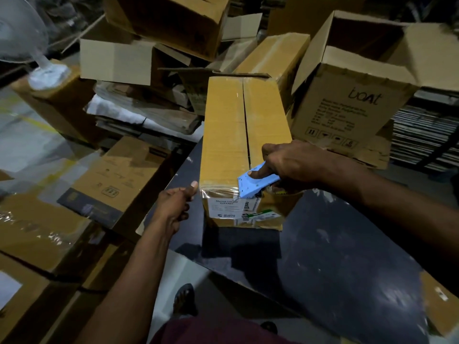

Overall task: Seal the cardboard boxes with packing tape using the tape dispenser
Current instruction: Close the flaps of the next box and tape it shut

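Observation:
A long yellow-brown cardboard box lies on a dark table, its top flaps closed along a centre seam. Clear tape glints over its near top edge and down the labelled front face. My right hand grips a light blue tape dispenser, which sits at the box's near edge by the seam. The thumb of my left hand presses on the box's near left corner, with the other fingers curled beside the box.
An open box printed "boat" stands at the right behind the long box. Taped boxes crowd the floor at left, open boxes pile up behind, and a white fan stands at far left. My sandalled foot shows below.

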Demonstrator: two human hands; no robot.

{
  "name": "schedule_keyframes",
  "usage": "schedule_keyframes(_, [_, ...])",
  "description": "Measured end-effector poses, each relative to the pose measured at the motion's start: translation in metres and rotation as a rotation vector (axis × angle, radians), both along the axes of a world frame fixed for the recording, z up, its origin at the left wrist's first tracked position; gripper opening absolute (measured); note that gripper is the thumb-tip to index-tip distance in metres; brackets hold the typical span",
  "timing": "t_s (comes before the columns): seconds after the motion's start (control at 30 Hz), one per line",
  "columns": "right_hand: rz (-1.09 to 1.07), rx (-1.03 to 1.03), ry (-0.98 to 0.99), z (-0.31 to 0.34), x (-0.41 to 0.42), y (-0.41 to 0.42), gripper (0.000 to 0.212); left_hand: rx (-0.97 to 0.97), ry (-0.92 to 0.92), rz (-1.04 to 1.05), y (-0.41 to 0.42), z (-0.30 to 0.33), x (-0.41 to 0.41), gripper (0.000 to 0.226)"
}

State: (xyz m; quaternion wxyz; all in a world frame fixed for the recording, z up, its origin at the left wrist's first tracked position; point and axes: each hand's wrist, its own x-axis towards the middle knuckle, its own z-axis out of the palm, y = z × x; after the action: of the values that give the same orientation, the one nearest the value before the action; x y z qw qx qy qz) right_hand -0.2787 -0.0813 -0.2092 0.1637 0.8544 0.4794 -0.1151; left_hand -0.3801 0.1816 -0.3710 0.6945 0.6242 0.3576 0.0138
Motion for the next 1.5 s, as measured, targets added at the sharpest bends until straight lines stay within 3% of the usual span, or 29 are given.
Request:
schedule_keyframes(0.2, [0.003, 0.022, 0.017, -0.003, 0.004, -0.003, 0.065, 0.136, -0.15, 0.068, 0.012, 0.021, -0.01, 0.031])
schedule_keyframes(0.33, [0.001, 0.047, 0.027, -0.005, 0.004, -0.004, 0.063, 0.13, -0.094, 0.058, 0.006, 0.01, -0.011, 0.029])
schedule_keyframes(0.77, [-0.005, 0.024, 0.041, -0.002, 0.004, 0.0, 0.063, -0.089, -0.018, 0.11, -0.023, -0.014, -0.004, 0.019])
schedule_keyframes(1.0, [0.014, -0.061, 0.052, 0.008, 0.004, 0.006, 0.059, -0.1, 0.082, 0.168, -0.028, -0.035, -0.008, 0.058])
schedule_keyframes(1.1, [-0.033, -0.073, 0.096, 0.009, 0.004, 0.009, 0.052, 0.207, 0.026, 0.276, -0.035, -0.025, -0.005, 0.029])
schedule_keyframes(1.17, [-0.04, -0.091, 0.111, 0.008, 0.005, 0.008, 0.054, 0.548, -0.273, 0.29, -0.04, -0.002, -0.006, 0.015])
schedule_keyframes(1.2, [-0.047, -0.105, 0.117, 0.01, 0.006, 0.008, 0.056, 0.733, -0.461, 0.189, -0.045, 0.012, -0.007, 0.015])
schedule_keyframes(1.27, [-0.065, -0.145, 0.128, 0.013, 0.007, 0.011, 0.059, 1.029, -0.721, -0.204, -0.056, 0.02, -0.004, 0.031])
schedule_keyframes(1.33, [-0.095, -0.188, 0.145, 0.013, 0.01, 0.017, 0.064, 1.29, -0.727, -0.577, -0.061, 0.007, -0.002, 0.054])
schedule_keyframes(1.4, [-0.157, -0.205, 0.185, 0.009, 0.012, 0.02, 0.062, 1.424, -0.695, -0.721, -0.056, -0.012, -0.001, 0.071])
schedule_keyframes(1.5, [-0.284, -0.138, 0.226, 0.01, 0.013, 0.009, 0.039, 1.409, -0.729, -0.722, -0.047, -0.017, 0.001, 0.073])
